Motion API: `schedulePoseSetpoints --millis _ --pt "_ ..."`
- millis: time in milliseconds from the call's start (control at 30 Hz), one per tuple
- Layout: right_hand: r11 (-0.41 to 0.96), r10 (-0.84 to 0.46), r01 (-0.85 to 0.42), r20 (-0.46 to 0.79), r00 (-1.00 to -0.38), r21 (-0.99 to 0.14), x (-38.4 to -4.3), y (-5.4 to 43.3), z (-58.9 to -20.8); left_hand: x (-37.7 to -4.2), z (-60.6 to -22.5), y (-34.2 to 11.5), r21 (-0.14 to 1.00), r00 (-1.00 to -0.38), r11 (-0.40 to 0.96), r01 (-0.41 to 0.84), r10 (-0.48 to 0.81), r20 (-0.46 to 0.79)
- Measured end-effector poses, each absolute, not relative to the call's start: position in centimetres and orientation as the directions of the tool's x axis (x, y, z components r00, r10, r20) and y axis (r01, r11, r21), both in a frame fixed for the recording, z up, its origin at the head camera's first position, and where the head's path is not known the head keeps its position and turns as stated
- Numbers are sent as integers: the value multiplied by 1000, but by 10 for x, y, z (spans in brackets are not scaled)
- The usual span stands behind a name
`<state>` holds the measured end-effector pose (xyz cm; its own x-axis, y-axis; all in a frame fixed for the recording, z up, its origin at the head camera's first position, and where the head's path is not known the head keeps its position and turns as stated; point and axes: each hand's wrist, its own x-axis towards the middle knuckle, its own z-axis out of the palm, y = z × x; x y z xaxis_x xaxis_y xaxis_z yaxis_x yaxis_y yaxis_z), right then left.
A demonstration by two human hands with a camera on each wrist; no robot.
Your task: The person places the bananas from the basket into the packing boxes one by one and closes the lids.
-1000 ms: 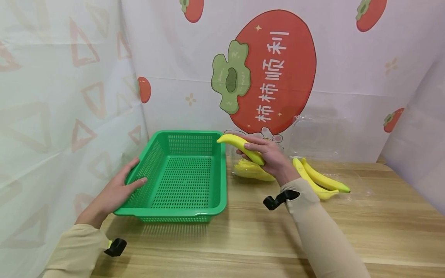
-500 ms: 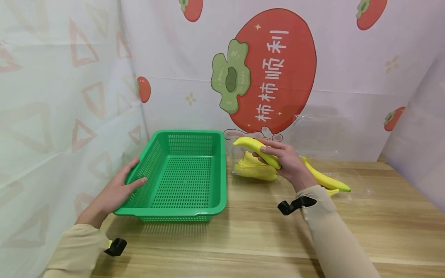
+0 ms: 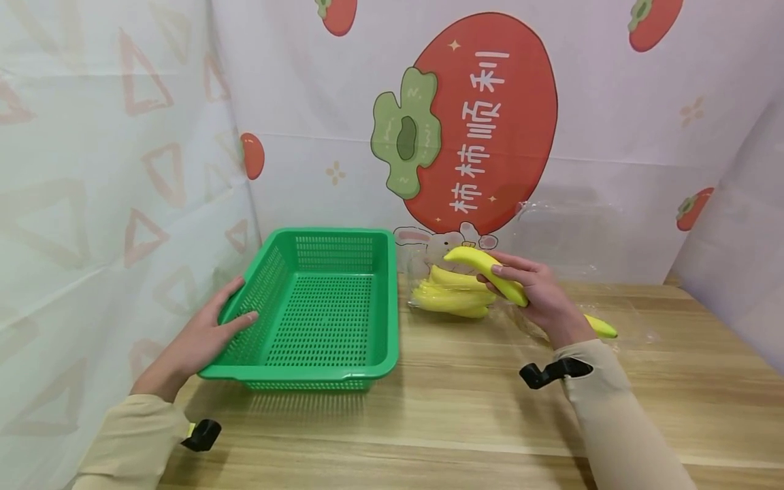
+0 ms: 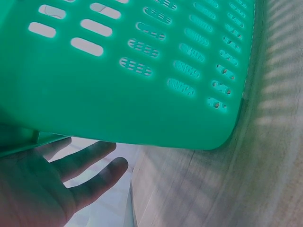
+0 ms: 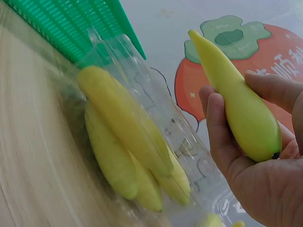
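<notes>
My right hand (image 3: pixel 539 289) holds a yellow banana (image 3: pixel 486 269) between thumb and fingers, raised over the table with its thin end pointing left. In the right wrist view the dark-tipped thick end of this banana (image 5: pixel 241 106) lies by the palm. My left hand (image 3: pixel 202 337) rests on the left rim of a green plastic basket (image 3: pixel 392 333), thumb laid over the rim. From the left wrist, the loose, fairly straight fingers (image 4: pixel 94 182) show outside the basket wall (image 4: pixel 118 113). The basket holds nothing.
Right of the basket, several bananas (image 3: pixel 450 299) lie in a clear plastic box (image 5: pixel 191 149). Another clear box (image 3: pixel 557 238) stands behind my right hand, its lid raised; a banana tip (image 3: pixel 603 327) shows past the wrist. A printed cloth (image 3: pixel 306 136) backs the wooden table (image 3: pixel 429 408).
My right hand has moved right with the banana, away from the basket's right rim and past the first clear box, now covering much of the right-hand bananas. The left hand stays put.
</notes>
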<state>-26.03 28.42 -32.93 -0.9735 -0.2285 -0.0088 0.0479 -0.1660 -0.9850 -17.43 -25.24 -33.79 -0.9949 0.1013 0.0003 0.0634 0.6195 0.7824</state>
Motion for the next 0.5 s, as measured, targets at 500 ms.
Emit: schedulePoseSetpoints --millis 500 --pt "-231 -214 52 -1 -977 -972 -250 338 -331 -174 -338 -253 786 -995 614 67 103 4"
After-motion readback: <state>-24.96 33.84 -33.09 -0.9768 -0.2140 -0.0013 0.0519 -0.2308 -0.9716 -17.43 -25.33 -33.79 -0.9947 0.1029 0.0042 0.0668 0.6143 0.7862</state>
